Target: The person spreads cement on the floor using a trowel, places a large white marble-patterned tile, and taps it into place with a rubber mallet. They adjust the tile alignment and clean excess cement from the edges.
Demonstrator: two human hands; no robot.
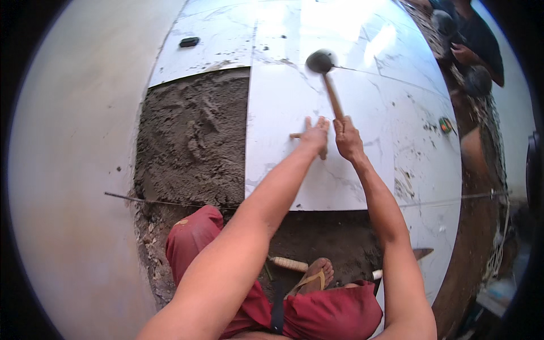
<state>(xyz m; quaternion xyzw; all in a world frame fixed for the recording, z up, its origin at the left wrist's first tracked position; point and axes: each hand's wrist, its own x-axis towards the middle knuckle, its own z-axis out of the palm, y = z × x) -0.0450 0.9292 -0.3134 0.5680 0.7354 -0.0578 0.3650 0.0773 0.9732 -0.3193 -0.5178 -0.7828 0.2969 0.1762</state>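
My right hand [347,137] grips the wooden handle of a black-headed mallet [320,62], raised above a white marble-patterned tile [272,170]. My left hand [314,133], fingers spread, rests over a short wooden piece [295,136] on that tile, partly hiding it. Left of the tile is a bed of rough, wet grey mortar [187,136]. A thin taut line [470,196] crosses near the tile's lower edge.
A pale wall edge [79,158] runs along the left. Further tiles [204,22] carry a dark block [188,42] and a tape measure [446,125]. A co-worker [476,45] is at upper right. By my sandalled foot [317,272] lies a tool handle [289,262].
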